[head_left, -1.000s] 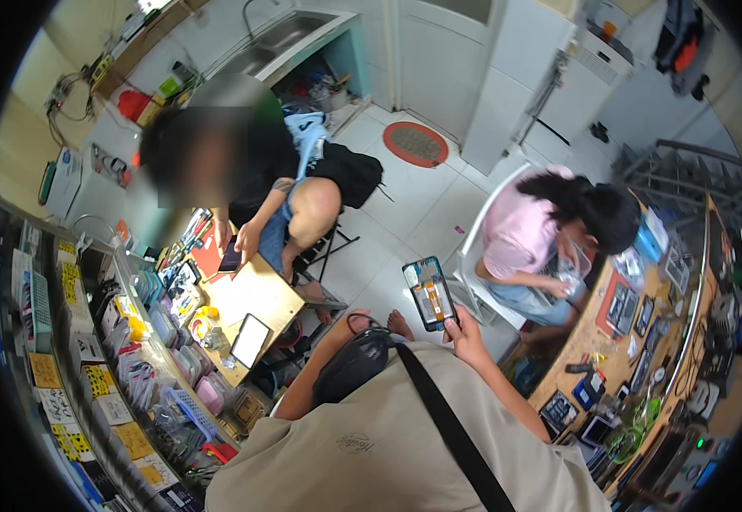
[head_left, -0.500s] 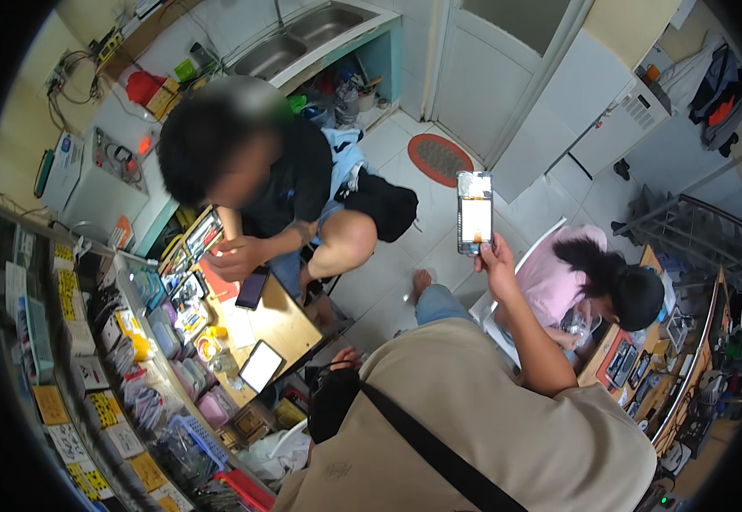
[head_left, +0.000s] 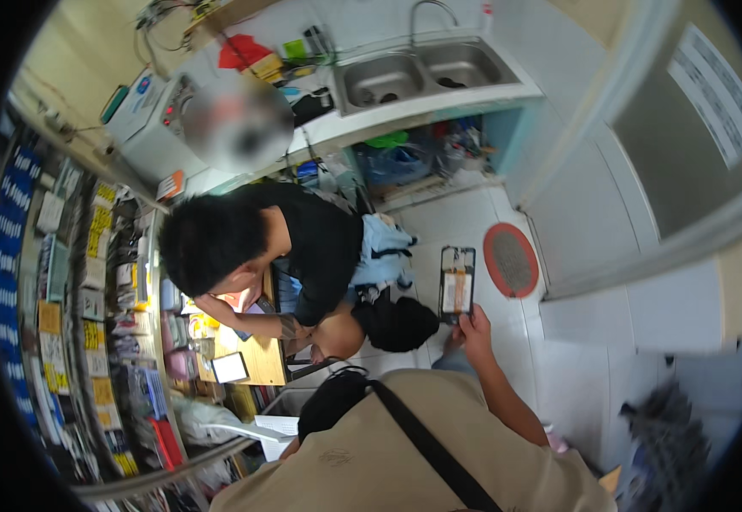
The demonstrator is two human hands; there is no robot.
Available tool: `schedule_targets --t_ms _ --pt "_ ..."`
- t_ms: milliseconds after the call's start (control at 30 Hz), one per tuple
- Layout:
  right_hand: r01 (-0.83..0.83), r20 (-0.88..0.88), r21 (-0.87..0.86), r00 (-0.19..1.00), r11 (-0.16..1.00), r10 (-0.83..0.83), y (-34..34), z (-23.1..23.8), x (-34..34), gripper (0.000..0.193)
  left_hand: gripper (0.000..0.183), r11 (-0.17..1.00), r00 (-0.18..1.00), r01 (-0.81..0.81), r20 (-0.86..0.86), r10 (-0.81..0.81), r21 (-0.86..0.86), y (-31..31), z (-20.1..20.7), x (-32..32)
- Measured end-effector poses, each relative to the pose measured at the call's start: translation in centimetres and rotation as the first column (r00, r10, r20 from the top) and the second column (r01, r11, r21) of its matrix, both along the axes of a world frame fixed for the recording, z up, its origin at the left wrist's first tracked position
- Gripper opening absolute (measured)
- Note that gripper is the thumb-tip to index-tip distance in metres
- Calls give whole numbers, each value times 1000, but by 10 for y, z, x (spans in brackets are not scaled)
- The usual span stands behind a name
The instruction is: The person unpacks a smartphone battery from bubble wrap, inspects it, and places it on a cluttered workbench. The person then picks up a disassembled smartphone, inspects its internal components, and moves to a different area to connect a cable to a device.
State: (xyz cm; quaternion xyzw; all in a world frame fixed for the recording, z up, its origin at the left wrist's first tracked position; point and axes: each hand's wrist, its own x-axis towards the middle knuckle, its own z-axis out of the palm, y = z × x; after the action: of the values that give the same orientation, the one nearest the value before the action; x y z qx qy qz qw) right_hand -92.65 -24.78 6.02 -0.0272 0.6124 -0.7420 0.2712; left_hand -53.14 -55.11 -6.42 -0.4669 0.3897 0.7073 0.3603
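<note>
In front of my body, my right hand (head_left: 474,334) grips the bottom end of an opened phone (head_left: 456,286). Its inside faces up, with a pale, orange-marked battery-like block in a dark frame. The fingers are closed round its lower edge, and it is held above the tiled floor. My left hand does not show; its side is covered by my shirt and the black bag (head_left: 327,404) hanging from my shoulder strap.
A person in black (head_left: 303,247) leans over a wooden workbench (head_left: 262,354) at left, beside a white-screened tablet-like device (head_left: 229,367). Shelves of small boxes (head_left: 98,299) line the far left. A double sink (head_left: 384,83), a red-rimmed mat (head_left: 511,260) and a door (head_left: 695,128) lie ahead.
My view has swung so the sink and door look nearer, and the person in pink has left it. My right hand still holds the phone, now lower. My left hand has dropped from sight.
</note>
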Motion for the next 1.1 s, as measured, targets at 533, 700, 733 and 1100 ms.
schedule_targets --t_ms 533,700,733,1100 --pt "-515 -149 152 832 844 534 -51 44 -285 27 43 941 791 -279 -602 110 -194 39 195 -410" --pt "-686 -198 89 698 722 688 -125 70 -338 24 52 945 556 -255 -831 -29 -204 -8 208 -534" --pt "-703 -215 99 676 704 705 -143 77 -350 24 54 946 510 -275 -860 -7 -170 -13 213 -562" --pt "-947 -264 113 263 301 928 -299 100 -384 28 43 586 462 -778 -838 291 -226 -70 232 -567"
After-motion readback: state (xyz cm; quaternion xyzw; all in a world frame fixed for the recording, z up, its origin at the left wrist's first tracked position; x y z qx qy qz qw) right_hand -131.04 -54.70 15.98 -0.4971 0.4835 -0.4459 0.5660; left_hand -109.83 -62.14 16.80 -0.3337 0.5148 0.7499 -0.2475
